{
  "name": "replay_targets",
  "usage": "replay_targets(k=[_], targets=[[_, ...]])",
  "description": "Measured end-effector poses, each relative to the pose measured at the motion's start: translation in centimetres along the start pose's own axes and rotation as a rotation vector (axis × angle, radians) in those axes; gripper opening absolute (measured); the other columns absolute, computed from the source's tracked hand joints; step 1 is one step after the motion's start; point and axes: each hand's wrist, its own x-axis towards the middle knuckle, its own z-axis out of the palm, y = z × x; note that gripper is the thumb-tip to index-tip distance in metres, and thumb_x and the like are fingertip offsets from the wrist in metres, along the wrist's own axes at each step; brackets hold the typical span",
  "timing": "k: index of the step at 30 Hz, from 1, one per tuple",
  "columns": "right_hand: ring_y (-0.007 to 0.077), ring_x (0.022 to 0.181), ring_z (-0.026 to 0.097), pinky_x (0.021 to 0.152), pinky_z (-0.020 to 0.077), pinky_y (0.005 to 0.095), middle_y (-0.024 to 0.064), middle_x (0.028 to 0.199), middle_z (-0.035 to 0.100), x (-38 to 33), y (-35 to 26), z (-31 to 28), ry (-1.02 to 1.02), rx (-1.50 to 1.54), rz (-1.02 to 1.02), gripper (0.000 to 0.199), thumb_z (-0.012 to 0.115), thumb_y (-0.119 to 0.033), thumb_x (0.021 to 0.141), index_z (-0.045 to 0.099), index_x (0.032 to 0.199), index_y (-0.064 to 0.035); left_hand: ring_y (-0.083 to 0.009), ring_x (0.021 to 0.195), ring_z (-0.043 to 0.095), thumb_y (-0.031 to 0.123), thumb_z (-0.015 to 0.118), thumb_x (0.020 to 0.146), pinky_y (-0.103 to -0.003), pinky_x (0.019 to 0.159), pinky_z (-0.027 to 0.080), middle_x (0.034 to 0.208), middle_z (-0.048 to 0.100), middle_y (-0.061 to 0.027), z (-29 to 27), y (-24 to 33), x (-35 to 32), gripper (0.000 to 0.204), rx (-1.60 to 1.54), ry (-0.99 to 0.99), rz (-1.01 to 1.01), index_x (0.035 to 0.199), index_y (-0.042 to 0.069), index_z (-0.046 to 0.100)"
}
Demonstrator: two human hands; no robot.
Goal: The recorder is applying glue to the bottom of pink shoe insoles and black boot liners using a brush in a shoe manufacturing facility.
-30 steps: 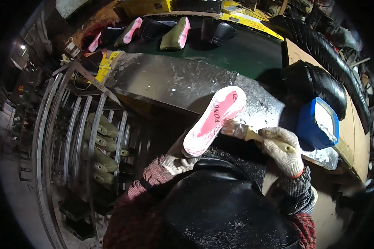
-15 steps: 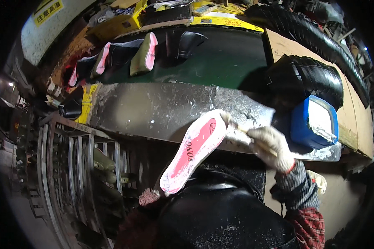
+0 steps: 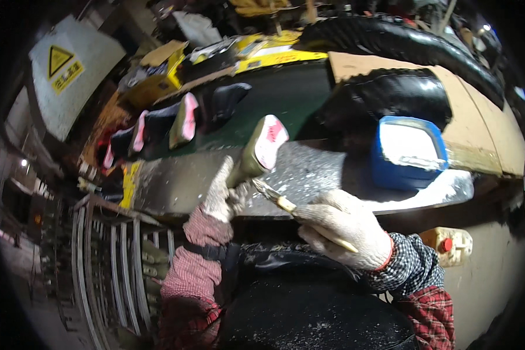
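An olive-green boot (image 3: 249, 163) with a pink sole (image 3: 270, 142) smeared white is held over the grey metal ledge (image 3: 175, 186). Its sole faces right, tilted up. My left hand (image 3: 220, 195), in a whitish knit glove, grips the boot's lower green part; some fingers are hidden behind it. In my gloved right hand (image 3: 347, 227) is a brush (image 3: 286, 204), pinched by its pale handle, with the bristles pointing left toward the boot, apart from the sole. A blue tub (image 3: 385, 169) of white paste stands on the ledge beyond my right hand.
More boots with pink soles (image 3: 184, 119) lie on the dark green belt (image 3: 297, 87) behind the ledge. Shiny black ribbed hose (image 3: 391, 96) lies at the right. Metal racks (image 3: 119, 274) stand at lower left, and a yellowish jug (image 3: 458, 248) with a red cap at right.
The boot has swung up and away from me, over the ledge, and its sole has turned rightward. My left hand has come into fuller view, and the brush has left the sole.
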Motion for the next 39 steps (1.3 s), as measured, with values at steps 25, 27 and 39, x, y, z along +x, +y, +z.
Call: replay_targets(k=[25,27,39], targets=[[0.0214,0.075,0.065,0.067,0.0542,0.034,0.0115,0.086,0.065,-4.8,-3.1,-13.5,0.115,-0.479,0.245,0.034,0.07,-0.025,0.085,0.063,0.109,-0.0032,-0.015,0.091,0.061,0.018,0.065,0.093,-0.032,0.081,0.049,0.1,0.065,-0.0061,13.6,-3.9,16.2,0.018,1.272,0.172,0.8,0.11,0.01,0.067],[0.021,0.077,0.066,0.068,0.0548,0.0338,0.0121,0.088,0.065,-3.9,-3.5,-12.3,0.113,-0.491,0.223,0.034,0.069,-0.026,0.086,0.062,0.11,-0.0026,-0.0142,0.09,0.059,0.012,0.062,0.093,-0.028,0.086,0.047,0.092,0.058,-0.0043,16.1,-2.9,12.7,0.017,0.956,0.241,0.781,0.106,0.002,0.066],[0.0187,0.086,0.068,0.076,0.0584,0.0326,0.0156,0.098,0.068,5.6,-8.6,-2.4,-0.186,-0.284,-0.1,0.035,0.061,-0.027,0.093,0.062,0.114,0.0013,-0.0164,0.073,0.058,0.005,0.07,0.079,-0.029,0.069,0.048,0.082,0.061,-0.0066,1.5,3.5,-13.7,0.02,1.606,0.514,0.62,0.093,0.002,0.056]])
